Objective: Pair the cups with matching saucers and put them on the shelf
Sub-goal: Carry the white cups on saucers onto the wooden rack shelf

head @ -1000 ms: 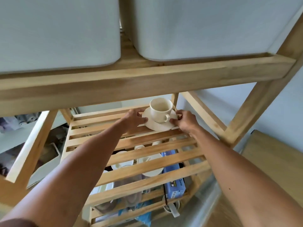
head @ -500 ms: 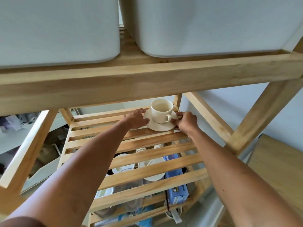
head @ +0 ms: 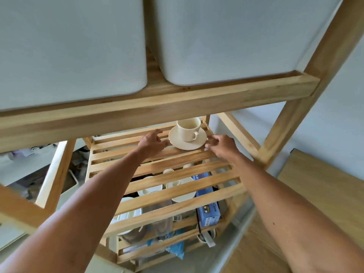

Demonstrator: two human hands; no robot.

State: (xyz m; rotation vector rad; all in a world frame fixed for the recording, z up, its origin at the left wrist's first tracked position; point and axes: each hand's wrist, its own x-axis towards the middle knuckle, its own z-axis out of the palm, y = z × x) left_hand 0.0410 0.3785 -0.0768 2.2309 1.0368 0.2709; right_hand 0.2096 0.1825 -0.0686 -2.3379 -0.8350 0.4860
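Observation:
A cream cup (head: 188,129) stands upright on a matching cream saucer (head: 187,143) at the back right of the slatted wooden shelf (head: 137,154). The cup's handle points toward me on the right. My left hand (head: 152,141) hovers just left of the saucer with its fingers spread, not holding it. My right hand (head: 221,144) is just right of the saucer, fingers loosely curled and apart from the rim. Both hands hold nothing.
Two white fabric bins (head: 69,46) (head: 226,36) sit on the tier above, whose front rail (head: 157,103) hangs low over the hands. Below the slats lie white dishes (head: 183,196), a blue box (head: 208,213) and other clutter. A wooden surface (head: 325,194) is at the right.
The cup and saucer were set down at the back right of the shelf. Both hands let go of the saucer and drew slightly back, fingers opening.

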